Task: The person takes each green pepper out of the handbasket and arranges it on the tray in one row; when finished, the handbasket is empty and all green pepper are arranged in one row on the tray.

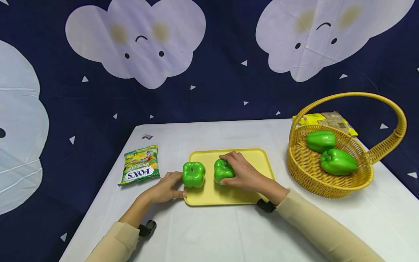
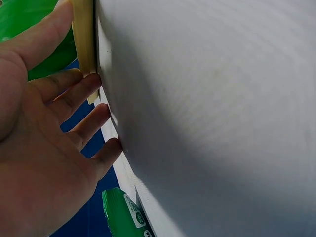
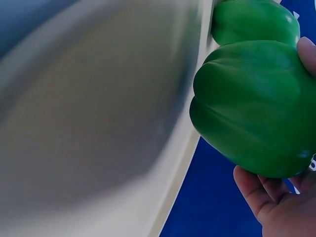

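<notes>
Pepper (image 1: 220, 174) near frame centre is gripped by the right hand (image 1: 243, 173) over the yellow tray (image 1: 209, 194); to its left, a second pepper (image 1: 194, 175) is neighboured by the relaxed, unclenched left hand (image 1: 167, 188).

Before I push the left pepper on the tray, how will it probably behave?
The left pepper is probably slippery, since its skin looks glossy. It may rock more than roll, because its sides are lobed. It is likely fairly stiff, as no dents show.
</notes>
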Demonstrator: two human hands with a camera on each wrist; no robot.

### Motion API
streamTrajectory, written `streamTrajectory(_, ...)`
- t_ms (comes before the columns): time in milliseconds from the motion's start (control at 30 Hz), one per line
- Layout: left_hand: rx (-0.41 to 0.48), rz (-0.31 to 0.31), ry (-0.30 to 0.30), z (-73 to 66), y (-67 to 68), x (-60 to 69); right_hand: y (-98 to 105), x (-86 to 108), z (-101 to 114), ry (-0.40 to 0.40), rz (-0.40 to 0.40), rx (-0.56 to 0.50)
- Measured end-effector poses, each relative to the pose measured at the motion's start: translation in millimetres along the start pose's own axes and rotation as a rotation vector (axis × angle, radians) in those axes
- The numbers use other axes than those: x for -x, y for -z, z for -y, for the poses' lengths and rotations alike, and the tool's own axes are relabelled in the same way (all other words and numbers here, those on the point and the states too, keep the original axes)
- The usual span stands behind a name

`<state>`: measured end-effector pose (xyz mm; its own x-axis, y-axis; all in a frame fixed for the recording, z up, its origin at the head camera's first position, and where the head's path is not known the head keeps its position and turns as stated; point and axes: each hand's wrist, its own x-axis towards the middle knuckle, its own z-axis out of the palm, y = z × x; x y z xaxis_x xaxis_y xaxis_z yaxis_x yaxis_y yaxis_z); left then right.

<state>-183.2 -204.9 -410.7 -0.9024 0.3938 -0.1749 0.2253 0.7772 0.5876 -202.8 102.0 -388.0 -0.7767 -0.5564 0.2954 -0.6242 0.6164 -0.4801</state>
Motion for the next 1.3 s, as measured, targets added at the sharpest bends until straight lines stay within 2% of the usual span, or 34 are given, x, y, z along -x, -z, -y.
streamTrajectory(567,0.005,-0.004,-0.01,1.7,-0.9,-0.2,-15,-8.6,8,-0.006,0.039,0.027)
streamTrajectory(967,0.002,-0.005,-0.018,2.1,-0.8,0.4,-17,-10.5,12,0.015,0.043,0.043)
streamTrajectory(1300,0.0,-0.005,-0.024,2.8,-1.3,-0.5,-16,-9.4,13,-0.003,0.059,0.037)
